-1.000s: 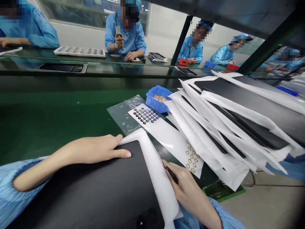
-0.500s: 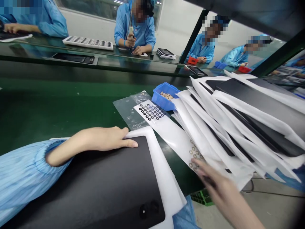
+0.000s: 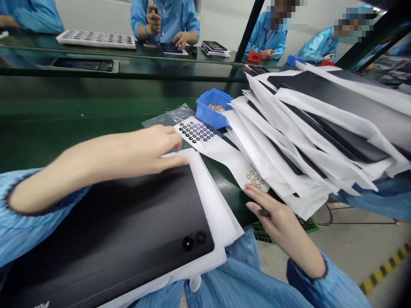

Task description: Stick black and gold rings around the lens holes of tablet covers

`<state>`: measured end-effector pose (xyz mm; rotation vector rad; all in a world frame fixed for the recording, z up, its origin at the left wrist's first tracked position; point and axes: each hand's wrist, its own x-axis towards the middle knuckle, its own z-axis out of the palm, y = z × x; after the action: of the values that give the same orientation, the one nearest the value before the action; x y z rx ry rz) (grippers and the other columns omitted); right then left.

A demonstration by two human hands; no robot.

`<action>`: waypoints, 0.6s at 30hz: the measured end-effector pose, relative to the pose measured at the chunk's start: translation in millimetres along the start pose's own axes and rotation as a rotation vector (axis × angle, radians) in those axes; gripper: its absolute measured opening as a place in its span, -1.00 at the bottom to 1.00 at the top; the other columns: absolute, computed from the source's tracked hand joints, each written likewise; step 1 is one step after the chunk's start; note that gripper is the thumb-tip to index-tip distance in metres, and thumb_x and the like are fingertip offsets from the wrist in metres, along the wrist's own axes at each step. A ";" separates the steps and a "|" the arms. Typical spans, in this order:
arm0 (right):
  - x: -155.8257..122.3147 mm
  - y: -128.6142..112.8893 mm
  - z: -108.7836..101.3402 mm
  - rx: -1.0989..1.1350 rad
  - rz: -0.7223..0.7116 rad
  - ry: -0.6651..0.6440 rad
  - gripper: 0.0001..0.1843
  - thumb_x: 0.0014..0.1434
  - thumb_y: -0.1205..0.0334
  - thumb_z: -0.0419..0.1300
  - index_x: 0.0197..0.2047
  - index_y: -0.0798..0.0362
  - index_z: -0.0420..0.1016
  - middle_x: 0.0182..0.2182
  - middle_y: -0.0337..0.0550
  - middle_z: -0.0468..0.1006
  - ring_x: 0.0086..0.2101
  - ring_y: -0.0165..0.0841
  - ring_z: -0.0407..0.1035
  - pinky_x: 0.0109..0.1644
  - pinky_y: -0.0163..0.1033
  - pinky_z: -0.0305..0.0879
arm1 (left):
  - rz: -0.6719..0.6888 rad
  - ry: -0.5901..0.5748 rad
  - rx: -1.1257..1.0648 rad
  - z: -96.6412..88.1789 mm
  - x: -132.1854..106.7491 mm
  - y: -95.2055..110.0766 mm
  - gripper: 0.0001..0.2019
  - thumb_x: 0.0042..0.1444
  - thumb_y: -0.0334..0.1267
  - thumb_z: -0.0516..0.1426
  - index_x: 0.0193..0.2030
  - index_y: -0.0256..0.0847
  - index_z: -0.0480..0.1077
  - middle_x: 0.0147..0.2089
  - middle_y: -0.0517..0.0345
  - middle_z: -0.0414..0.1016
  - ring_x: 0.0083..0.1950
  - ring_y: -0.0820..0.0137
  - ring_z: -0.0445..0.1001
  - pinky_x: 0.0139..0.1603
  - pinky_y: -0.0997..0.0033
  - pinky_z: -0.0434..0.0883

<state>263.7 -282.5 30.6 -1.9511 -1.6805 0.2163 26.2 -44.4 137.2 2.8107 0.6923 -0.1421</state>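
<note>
A black tablet back cover (image 3: pixel 128 226) with two round camera lenses lies on white foam sheets (image 3: pixel 210 192) in front of me. My left hand (image 3: pixel 157 147) is over its far edge, thumb stretched along the corner and fingers loosely bent near a sheet of black rings (image 3: pixel 196 131). My right hand (image 3: pixel 278 216) is beside the near end of that white strip, fingertips at its gold-coloured rings (image 3: pixel 255 176). A small dark object (image 3: pixel 263 212) shows between its thumb and fingers; most of it is hidden.
A blue bin (image 3: pixel 212 109) of small gold-coloured parts stands beyond the strip. To the right leans a pile of dark panels in white sleeves (image 3: pixel 308 137). A clear plastic bag (image 3: pixel 167 115) lies under the strip. Across the bench, several people in blue work beside a white tray (image 3: pixel 96 39).
My view has tipped down, so the scene sits higher. My left hand has shifted toward the ring sheet, its fingers now nearer it. The right hand has slowed at the strip's near end.
</note>
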 end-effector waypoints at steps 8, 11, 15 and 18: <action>11.3 -1.9 -24.4 0.512 0.287 0.286 -0.36 0.32 -0.22 -0.30 -0.39 0.02 0.40 -0.64 -0.19 0.46 -0.57 -0.29 0.41 -0.41 -0.18 0.38 | 0.641 -0.042 0.105 64.0 75.7 90.6 -0.64 0.30 -0.18 0.03 0.10 -0.38 0.36 0.16 -0.14 0.39 0.16 0.07 0.29 0.15 0.20 0.21; 15.6 0.5 -23.5 0.495 0.264 0.270 -0.62 0.26 -0.11 0.04 -0.32 0.03 0.42 -0.44 -0.15 0.54 -0.38 -0.26 0.52 -0.23 -0.17 0.43 | 0.624 -0.091 0.142 81.8 80.9 91.2 -0.52 0.26 -0.17 0.08 0.25 -0.37 0.22 0.33 -0.10 0.20 0.24 -0.01 0.21 0.18 0.10 0.21; 18.2 6.7 -21.2 0.408 0.185 0.231 -0.78 0.15 0.06 0.25 -0.24 0.03 0.44 -0.29 -0.12 0.55 -0.25 -0.25 0.51 -0.16 -0.20 0.42 | 0.633 -0.080 0.129 84.3 77.0 87.5 -0.52 0.24 -0.26 0.08 0.27 -0.37 0.21 0.32 -0.09 0.22 0.21 0.01 0.25 0.16 0.10 0.24; 16.0 13.9 -20.5 0.392 0.142 0.236 -0.76 0.26 0.06 0.12 -0.30 0.05 0.46 -0.35 -0.10 0.56 -0.26 -0.26 0.48 -0.14 -0.17 0.39 | 0.669 -0.027 0.087 84.0 77.6 86.6 -0.59 0.21 -0.32 0.11 0.19 -0.35 0.29 0.22 -0.10 0.34 0.16 0.04 0.32 0.12 0.14 0.27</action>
<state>288.4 -274.4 44.5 -1.7243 -1.2433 0.3278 132.2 -105.8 62.7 2.9415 -0.2843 -0.0869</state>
